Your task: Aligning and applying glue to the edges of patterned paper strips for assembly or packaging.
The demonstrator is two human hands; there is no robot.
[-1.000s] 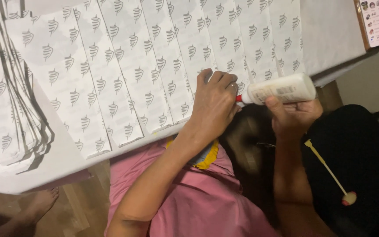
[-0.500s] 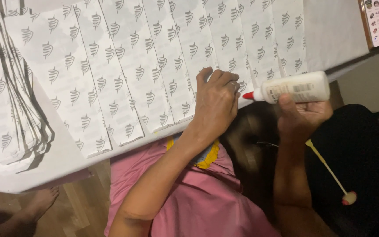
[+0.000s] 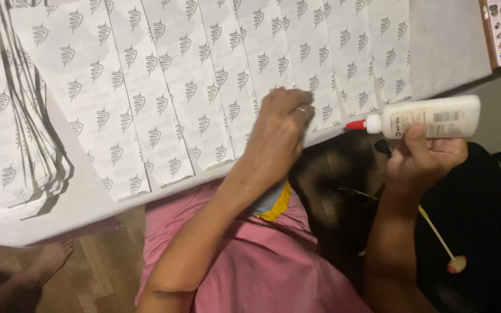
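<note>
The white glue bottle [image 3: 430, 117] lies on its side in the air just off the near edge of the table [image 3: 447, 46], its long axis running nearly level across the view, and its red nozzle tip [image 3: 355, 124] points toward the person's left, at the lower corner of the nearest printed sheet. The right hand [image 3: 421, 159] grips the bottle from below, fingers curled up around its body and thumb on the near side, so the hand is closed firmly on it. Just beyond the nozzle, the left hand [image 3: 279, 130] rests palm down on the printed paper sheets [image 3: 204, 75], fingers bent and pressing on the near ends of two neighbouring strips by the table's edge; it holds nothing, only flattening the paper. The sheets are white with rows of small grey leaf-like marks, laid side by side in long overlapping strips that slant across the table. At the far left a fanned stack of the same sheets [image 3: 13, 133] lies with dark edges showing. Below the table are a pink garment [image 3: 244, 261], a black cloth [image 3: 482, 232] with a thin stick [image 3: 439, 240] on it, and a bare foot [image 3: 47, 261] on the wooden floor.
</note>
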